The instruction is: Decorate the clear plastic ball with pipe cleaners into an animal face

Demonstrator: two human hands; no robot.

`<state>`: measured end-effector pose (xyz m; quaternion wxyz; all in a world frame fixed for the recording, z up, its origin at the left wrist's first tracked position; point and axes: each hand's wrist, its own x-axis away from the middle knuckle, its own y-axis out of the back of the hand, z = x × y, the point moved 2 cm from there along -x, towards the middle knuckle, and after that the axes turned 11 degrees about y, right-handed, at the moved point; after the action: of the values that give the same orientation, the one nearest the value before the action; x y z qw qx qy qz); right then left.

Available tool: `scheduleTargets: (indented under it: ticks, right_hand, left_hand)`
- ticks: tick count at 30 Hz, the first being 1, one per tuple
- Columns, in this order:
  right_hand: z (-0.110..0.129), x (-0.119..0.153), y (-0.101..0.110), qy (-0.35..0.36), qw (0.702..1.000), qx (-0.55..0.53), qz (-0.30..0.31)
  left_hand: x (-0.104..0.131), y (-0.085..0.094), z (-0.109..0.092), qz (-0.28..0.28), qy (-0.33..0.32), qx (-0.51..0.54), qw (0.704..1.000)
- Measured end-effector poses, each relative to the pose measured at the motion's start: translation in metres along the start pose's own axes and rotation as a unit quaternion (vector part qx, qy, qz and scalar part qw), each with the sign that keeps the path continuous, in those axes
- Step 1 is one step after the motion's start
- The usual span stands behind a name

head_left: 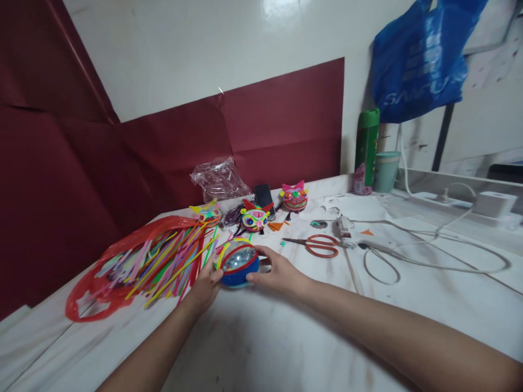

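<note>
Two hands around a striped craft ball

The craft ball (239, 261) sits between both hands at the middle of the marbled table (253, 354), its blue lower part below a red band and a clear, shiny patch, with yellow trim on top. Whether its base touches the table cannot be told. The left hand (207, 284) is closed on its left side, thumb on the near face. The right hand (280, 270) grips the other side — thumb low, fingers curved over the upper edge, a gap left between them.

To the left, coloured craft strips (163, 267) spill across a red plastic bag (87, 311). Behind the ball stand three decorated animal heads: a yellow-eared one (210, 216), a red-horned one (255, 219) and a pink-eared one (295, 198). A smartphone (263, 194) is just behind the middle one, near crumpled clear plastic (220, 179). Orange-handled scissors (305, 242) lie right of the ball, blades pointing left — well short of the green spray can (368, 147) and pale green cup (387, 173).
</note>
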<state>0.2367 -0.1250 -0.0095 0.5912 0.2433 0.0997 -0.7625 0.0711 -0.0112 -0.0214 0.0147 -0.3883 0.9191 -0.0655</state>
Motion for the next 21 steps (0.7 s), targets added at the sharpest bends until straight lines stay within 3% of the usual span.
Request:
scheduleTargets:
  ticks: [5, 16, 21]
  right_hand:
    - [-0.017, 0.004, -0.003, 0.026, 0.999, 0.021, -0.005]
    - [-0.024, 0.005, -0.002, -0.005, 0.999, 0.048, -0.005]
    - [-0.027, 0.004, -0.002, -0.010, 0.999, 0.035, 0.002]
  left_hand:
    - [0.001, -0.002, 0.003, 0.024, -0.001, -0.011, 1.000]
    - [-0.001, 0.002, 0.004, 0.093, 0.022, -0.025, 0.995]
    - [0.002, -0.002, 0.001, 0.077, 0.042, -0.025, 0.996]
